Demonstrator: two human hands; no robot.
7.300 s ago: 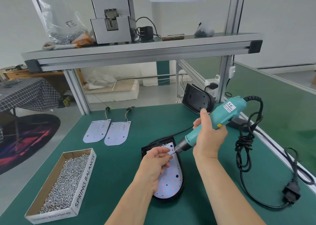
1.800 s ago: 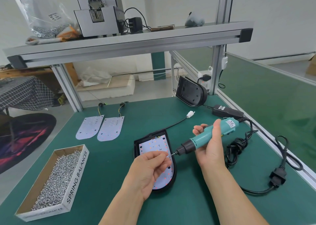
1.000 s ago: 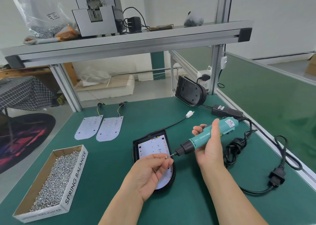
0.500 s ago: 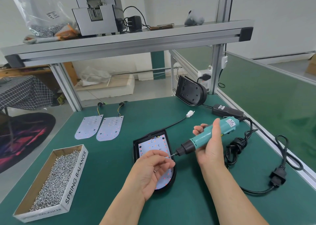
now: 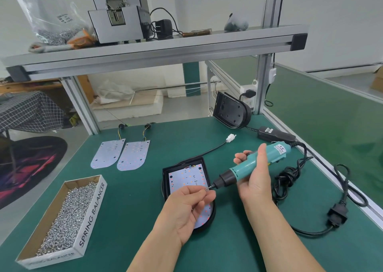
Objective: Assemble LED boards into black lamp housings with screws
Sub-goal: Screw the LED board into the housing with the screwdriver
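A black lamp housing (image 5: 165, 175) lies on the green mat with a white LED board (image 5: 186, 177) seated in it. My right hand (image 5: 256, 180) grips a teal electric screwdriver (image 5: 246, 166), its bit pointing left and down over the board. My left hand (image 5: 186, 207) hovers over the housing's near half and pinches a small screw at the bit's tip (image 5: 207, 188). Two spare LED boards (image 5: 121, 154) with short wires lie at the far left. Another black housing (image 5: 231, 113) leans against the frame at the back.
An open cardboard box of screws (image 5: 64, 215) sits at the near left. The screwdriver's coiled black cable and plug (image 5: 335, 211) lie to the right, near the table's aluminium edge. A white connector (image 5: 231, 137) on a black lead lies behind the housing. A shelf (image 5: 155, 50) hangs overhead.
My left fingers have closed in on the bit's tip with the screw. The screwdriver has stayed almost still over the housing since a second ago.
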